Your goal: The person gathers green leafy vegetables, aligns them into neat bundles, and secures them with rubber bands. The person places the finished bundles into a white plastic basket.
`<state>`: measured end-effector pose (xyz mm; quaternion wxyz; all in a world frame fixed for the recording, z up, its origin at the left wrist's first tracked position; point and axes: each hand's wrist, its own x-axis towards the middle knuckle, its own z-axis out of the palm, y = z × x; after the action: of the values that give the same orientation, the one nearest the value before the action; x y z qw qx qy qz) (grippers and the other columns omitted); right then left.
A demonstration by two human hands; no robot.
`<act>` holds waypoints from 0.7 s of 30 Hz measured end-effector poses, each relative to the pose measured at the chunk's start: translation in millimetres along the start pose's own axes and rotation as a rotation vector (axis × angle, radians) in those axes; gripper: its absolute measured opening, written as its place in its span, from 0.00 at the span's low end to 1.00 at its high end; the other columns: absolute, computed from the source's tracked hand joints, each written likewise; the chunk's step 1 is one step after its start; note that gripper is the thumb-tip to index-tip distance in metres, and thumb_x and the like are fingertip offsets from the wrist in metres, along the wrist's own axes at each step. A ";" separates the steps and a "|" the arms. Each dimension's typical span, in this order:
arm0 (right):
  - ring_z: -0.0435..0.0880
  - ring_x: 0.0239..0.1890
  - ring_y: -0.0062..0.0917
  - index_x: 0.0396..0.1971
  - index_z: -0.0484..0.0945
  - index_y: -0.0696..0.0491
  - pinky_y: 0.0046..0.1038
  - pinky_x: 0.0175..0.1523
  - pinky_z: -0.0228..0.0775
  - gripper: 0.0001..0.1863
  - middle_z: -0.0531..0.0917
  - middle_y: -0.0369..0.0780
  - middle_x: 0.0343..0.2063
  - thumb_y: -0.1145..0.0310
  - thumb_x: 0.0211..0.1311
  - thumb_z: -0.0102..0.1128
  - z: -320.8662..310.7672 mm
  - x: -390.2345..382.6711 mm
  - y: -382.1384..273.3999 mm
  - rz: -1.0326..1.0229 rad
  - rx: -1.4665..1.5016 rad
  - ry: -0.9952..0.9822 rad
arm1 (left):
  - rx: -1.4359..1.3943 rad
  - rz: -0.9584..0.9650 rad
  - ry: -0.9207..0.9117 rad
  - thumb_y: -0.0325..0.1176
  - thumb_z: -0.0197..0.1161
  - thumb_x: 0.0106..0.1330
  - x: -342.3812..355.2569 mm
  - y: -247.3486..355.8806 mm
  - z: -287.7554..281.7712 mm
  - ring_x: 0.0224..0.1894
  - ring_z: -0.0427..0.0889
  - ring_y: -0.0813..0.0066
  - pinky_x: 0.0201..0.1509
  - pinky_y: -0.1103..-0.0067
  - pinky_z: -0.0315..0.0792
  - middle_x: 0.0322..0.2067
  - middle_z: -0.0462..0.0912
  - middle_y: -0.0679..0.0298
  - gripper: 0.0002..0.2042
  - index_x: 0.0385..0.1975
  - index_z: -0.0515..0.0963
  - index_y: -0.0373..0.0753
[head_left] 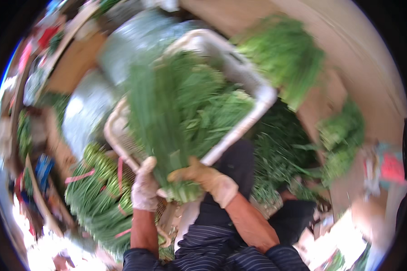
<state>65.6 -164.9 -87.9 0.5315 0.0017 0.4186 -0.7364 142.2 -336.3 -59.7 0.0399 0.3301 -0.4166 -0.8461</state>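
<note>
A thick bunch of chives [160,113], long, green and blurred by motion, points away from me with its cut ends toward my body. My left hand [145,184], in a pale glove, closes on the left side of its lower end. From the right, my right hand [207,179], in a yellowish glove, has its fingers wrapped across the bunch just above the pale stem ends. Beneath the leaves stands a white plastic basket [244,135], tilted in view, with more leafy greens [224,110] inside.
Tied chive bundles [101,212] with pink bands are piled at my left. Behind them sit large clear plastic bags [88,106]. Loose dark greens [280,149] lie right of my knee. Lighter green bunches [287,56] rest on brown cardboard [348,77] at the far right.
</note>
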 end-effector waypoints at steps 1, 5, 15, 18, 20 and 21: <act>0.84 0.41 0.24 0.52 0.82 0.60 0.29 0.49 0.77 0.31 0.87 0.40 0.41 0.60 0.48 0.80 1.9 -12.5 -9.8 0.031 -0.205 0.011 | 0.028 0.068 -0.045 0.35 0.67 0.66 -3.3 -1.5 12.4 0.63 0.77 0.53 0.68 0.61 0.72 0.66 0.72 0.52 0.39 0.75 0.54 0.41; 0.82 0.56 0.36 0.62 0.75 0.61 0.34 0.62 0.71 0.47 0.84 0.48 0.52 0.54 0.41 0.82 -3.0 -61.7 -28.7 -0.067 -0.335 0.046 | 0.124 0.287 -0.338 0.36 0.70 0.61 -22.7 -11.7 86.5 0.54 0.83 0.40 0.54 0.55 0.83 0.66 0.68 0.46 0.50 0.78 0.40 0.56; 0.79 0.61 0.28 0.70 0.65 0.58 0.31 0.67 0.72 0.51 0.81 0.44 0.59 0.49 0.52 0.82 -41.7 -305.7 -146.1 -0.985 -0.335 0.371 | 0.306 0.339 -0.822 0.36 0.67 0.65 -85.2 -42.9 312.6 0.52 0.85 0.66 0.60 0.69 0.80 0.54 0.82 0.56 0.27 0.63 0.72 0.32; 0.86 0.49 0.28 0.60 0.75 0.60 0.30 0.54 0.80 0.42 0.86 0.45 0.50 0.60 0.45 0.87 -37.0 -376.6 -186.7 -1.098 -0.298 0.509 | 0.306 0.461 -1.072 0.31 0.67 0.65 -110.5 -65.4 386.8 0.51 0.85 0.68 0.60 0.70 0.80 0.51 0.82 0.58 0.26 0.62 0.70 0.32; 0.87 0.43 0.25 0.54 0.80 0.59 0.28 0.50 0.81 0.35 0.89 0.42 0.43 0.63 0.46 0.86 -59.0 -402.2 -205.9 -1.151 -0.410 0.645 | 0.395 0.487 -1.099 0.24 0.72 0.58 -118.0 -79.3 437.4 0.47 0.86 0.69 0.55 0.72 0.82 0.48 0.84 0.58 0.28 0.60 0.71 0.31; 0.87 0.41 0.24 0.53 0.81 0.58 0.27 0.49 0.80 0.32 0.90 0.40 0.40 0.62 0.48 0.85 -70.9 -407.0 -211.1 -1.148 -0.481 0.744 | 0.446 0.513 -1.090 0.20 0.76 0.53 -117.0 -85.5 452.4 0.43 0.88 0.70 0.51 0.73 0.84 0.46 0.86 0.58 0.30 0.58 0.73 0.30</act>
<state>45.9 214.9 178.0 -0.1306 -0.0848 0.6571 -0.7375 -16.6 66.4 136.1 -0.0459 -0.2571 -0.6090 -0.7489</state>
